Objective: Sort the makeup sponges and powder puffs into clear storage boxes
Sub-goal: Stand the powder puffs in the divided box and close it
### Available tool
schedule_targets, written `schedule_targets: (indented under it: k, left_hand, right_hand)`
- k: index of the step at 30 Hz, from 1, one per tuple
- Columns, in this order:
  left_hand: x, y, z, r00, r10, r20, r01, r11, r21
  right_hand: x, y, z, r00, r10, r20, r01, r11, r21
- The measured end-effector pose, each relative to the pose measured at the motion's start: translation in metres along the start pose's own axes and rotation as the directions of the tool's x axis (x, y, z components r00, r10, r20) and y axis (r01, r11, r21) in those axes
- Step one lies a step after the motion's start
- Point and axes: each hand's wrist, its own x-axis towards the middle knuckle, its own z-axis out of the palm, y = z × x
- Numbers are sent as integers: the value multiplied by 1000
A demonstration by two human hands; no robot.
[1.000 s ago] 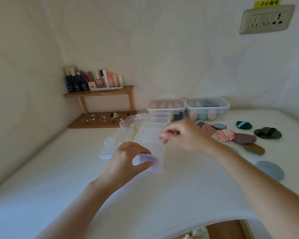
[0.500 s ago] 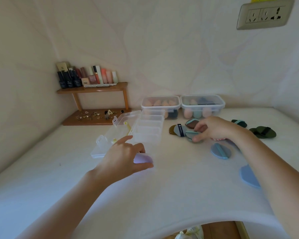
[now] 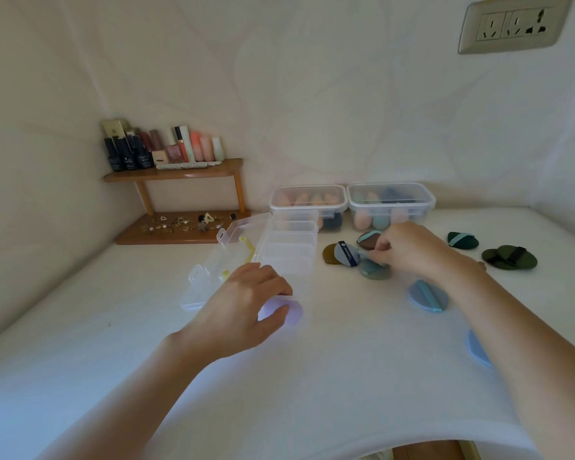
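Observation:
A clear divided box (image 3: 289,247) lies open on the white table, its lid (image 3: 219,260) folded out to the left. My left hand (image 3: 246,307) grips its near end, thumb on a lilac puff (image 3: 294,313) in the nearest compartment. My right hand (image 3: 409,250) reaches into a pile of puffs to the right of the box and pinches a small teal puff (image 3: 374,270) at its top edge. Beside it lie a brown puff (image 3: 367,239), a grey-blue puff with a navy strap (image 3: 346,255) and an olive puff (image 3: 327,254).
Two lidded clear boxes (image 3: 307,200) (image 3: 390,199) with egg-shaped sponges stand by the back wall. Dark green puffs (image 3: 462,240) (image 3: 510,257) lie far right, blue puffs (image 3: 427,295) (image 3: 477,350) nearer. A wooden shelf (image 3: 173,174) with cosmetics fills the left corner.
My right hand left the divided box and moved right to the puff pile, where its fingers closed. My left hand stayed at the box's near end.

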Motion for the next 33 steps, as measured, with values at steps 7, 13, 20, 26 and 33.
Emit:
schedule_targets:
  k: [7,13,20,26,33]
  left_hand:
    - [-6,1,-1,983,-162,-86,153,982,-107]
    - [-6,0,-1,977,-153,-152,130,980,-149]
    - [-6,-2,0,974,-152,-170,123,978,-170]
    - [-8,1,0,965,-149,-216,109,976,-190]
    - [-9,-1,4,957,-180,-229,139,973,-182]
  right_hand:
    - [-5,3,-8,979,16,-204,18,986,167]
    - [-19,-15,-36,979,-44,-198,154,799,582]
    - [-49,-84,-27,880,-461,-116,475,839,267]
    - [-51,-111,-22,836,-549,-25,549,835,19]
    - [-47,-117,-10,841,-535,81,539,841,-52]
